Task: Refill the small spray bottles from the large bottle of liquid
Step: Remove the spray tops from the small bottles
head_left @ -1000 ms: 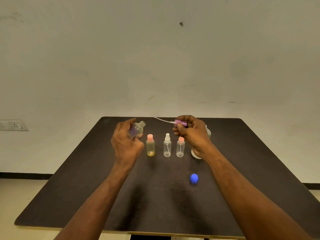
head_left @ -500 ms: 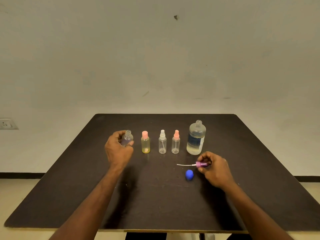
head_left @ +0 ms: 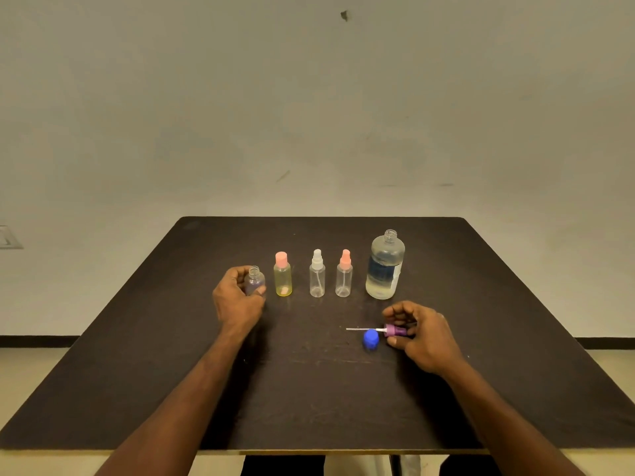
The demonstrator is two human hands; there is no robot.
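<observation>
My two forearms reach out from the near edge over the dark surface point(head_left: 171, 372). Nearest of the things is the blue cap point(head_left: 371, 339), lying right of centre. Just beyond it and touching it, or nearly so, lies the purple sprayer point(head_left: 395, 330) on its side, its thin white tube pointing left along the surface. My right hand point(head_left: 424, 334) is at the sprayer's right end, fingers point(head_left: 398, 309) curled over it from the far side and thumb at its near side; they hold the purple head, though I cannot tell how firmly.

Farther out and to the left, my left hand point(head_left: 237, 300) grips the open bottle point(head_left: 255, 281), fingers wrapped round its left side and thumb across its front. It stands upright, its threaded neck bare.

To its right, in one row with it, stand the yellow bottle point(head_left: 283, 274) with a pink cap, the clear bottle point(head_left: 317, 273) with a white sprayer, and the pink-topped bottle point(head_left: 344, 273), each apart from the next. At the right end of the row stands the large bottle point(head_left: 385, 266), uncapped, clear liquid filling most of it. Beyond the far edge rises a plain wall point(head_left: 309, 97), with a socket point(head_left: 8, 237) low at far left.
</observation>
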